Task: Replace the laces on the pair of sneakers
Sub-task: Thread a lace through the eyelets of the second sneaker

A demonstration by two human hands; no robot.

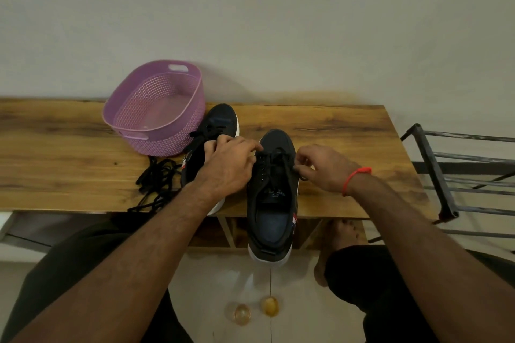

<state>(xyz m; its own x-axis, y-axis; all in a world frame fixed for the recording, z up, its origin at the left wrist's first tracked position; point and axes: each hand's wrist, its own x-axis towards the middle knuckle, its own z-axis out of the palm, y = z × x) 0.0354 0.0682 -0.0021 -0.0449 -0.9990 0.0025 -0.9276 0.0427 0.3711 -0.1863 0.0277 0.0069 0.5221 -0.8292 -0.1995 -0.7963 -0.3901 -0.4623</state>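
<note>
Both hands, left hand point(231, 160) and right hand point(320, 167), pinch the limp, light lace point(278, 159); grip near its stiff tips.

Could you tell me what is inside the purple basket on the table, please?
The purple basket shows only its own bare floor and perforated walls; nothing lies on the visible part. Its near wall hides the closest strip of the floor, so that part cannot be checked.

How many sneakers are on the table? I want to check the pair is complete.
2. One sneaker lies at the table's near edge, its heel overhanging, between both hands. The other sneaker lies left of it beside the purple basket, partly hidden by the left hand.
</note>
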